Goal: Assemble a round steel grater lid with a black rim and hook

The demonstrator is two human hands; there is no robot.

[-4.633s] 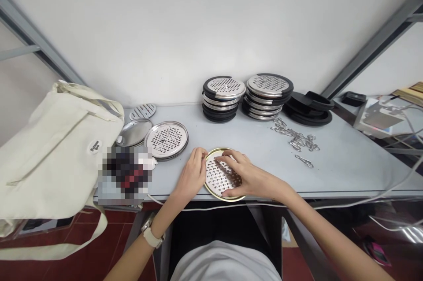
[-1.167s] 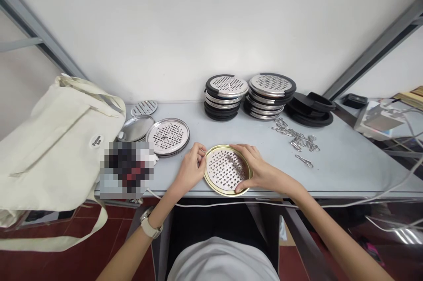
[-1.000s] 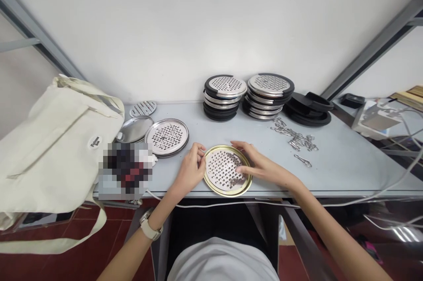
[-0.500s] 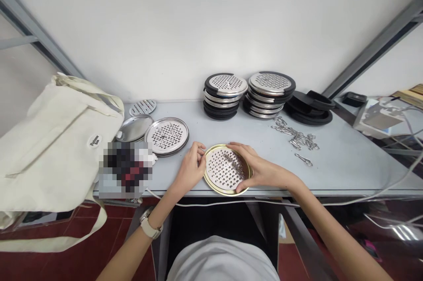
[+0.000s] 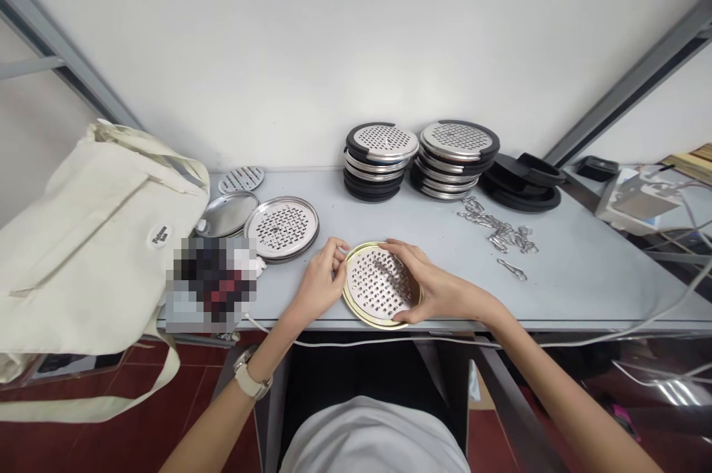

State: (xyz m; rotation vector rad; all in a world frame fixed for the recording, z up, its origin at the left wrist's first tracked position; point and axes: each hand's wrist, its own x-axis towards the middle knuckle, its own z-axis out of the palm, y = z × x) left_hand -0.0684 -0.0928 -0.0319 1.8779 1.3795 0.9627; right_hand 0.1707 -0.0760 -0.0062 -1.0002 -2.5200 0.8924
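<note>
Gripping item: perforated steel disc (image 5: 383, 283) seated in gold-rimmed ring (image 5: 356, 305), flat on bench (image 5: 556, 280) at near edge, centre. L hand (image 5: 321, 282) at disc's 9 o'clock, fingertips pinched narrow on the rim. R hand (image 5: 431, 283) at 3 o'clock, fingers spread wide round the rim from approx. 12 to 5 o'clock, thumb on near edge. Wristwatch (image 5: 247, 381) on L wrist. White cable (image 5: 345, 344) along bench front. Blurred patch (image 5: 212, 285) and cream tote bag (image 5: 89, 236) at 9 o'clock. Perforated disc in steel tray (image 5: 282, 227) w/ plain lid (image 5: 226, 213) at 10 o'clock; small perforated disc (image 5: 241, 179) beyond. Loose metal clips (image 5: 500, 232) at 2 o'clock. Far, by wall: 2 stacks of black-rimmed discs (image 5: 381, 158), (image 5: 457, 154) at 12–1 o'clock; black rings (image 5: 526, 180) to their right.
</note>
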